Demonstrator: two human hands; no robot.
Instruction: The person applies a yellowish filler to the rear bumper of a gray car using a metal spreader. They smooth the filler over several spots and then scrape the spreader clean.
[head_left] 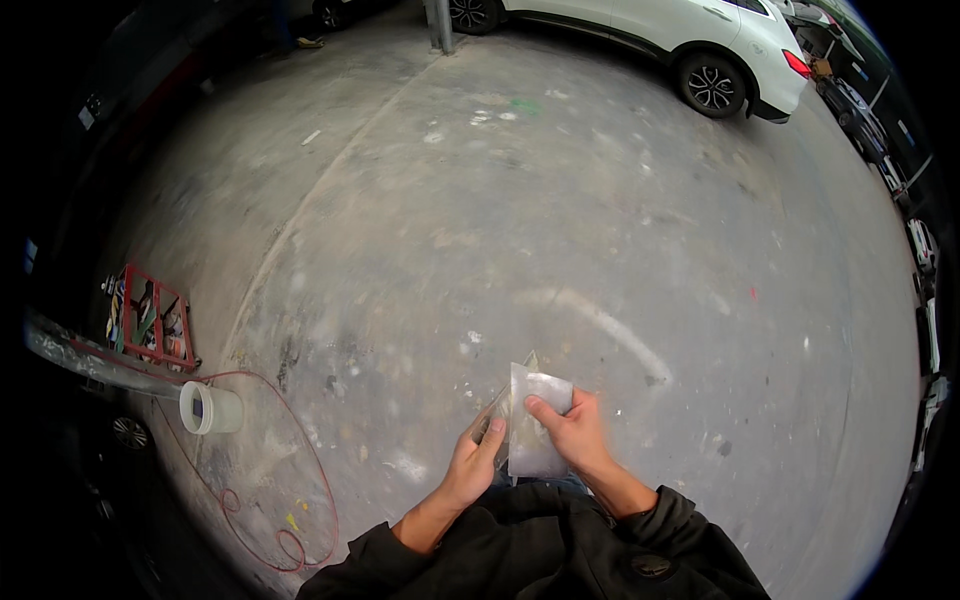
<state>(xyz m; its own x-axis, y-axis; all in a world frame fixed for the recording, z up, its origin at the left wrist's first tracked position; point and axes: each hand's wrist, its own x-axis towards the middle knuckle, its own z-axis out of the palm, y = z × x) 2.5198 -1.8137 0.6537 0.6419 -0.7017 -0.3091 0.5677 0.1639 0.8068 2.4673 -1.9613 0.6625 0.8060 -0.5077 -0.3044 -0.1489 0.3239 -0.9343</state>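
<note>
In front of my body my right hand [568, 430] holds a flat, pale grey sheet [542, 450], perhaps a metal spreader, with my thumb pressed on its face. Just left of it my left hand [472, 460] grips a second thin, smeared sheet [495, 415], tilted, its far corner showing behind the grey one. The two sheets are close together or touching; I cannot tell which. Much of the second sheet is hidden. My dark sleeves come in from the lower edge.
A white bucket [225, 410], a red cart [180, 318] with mixed items and a metal post [90, 350] stand at the left. A red hose [325, 480] loops on the stained concrete floor [420, 230]. A white car [640, 30] is at the top; car parts [925, 245] line the right.
</note>
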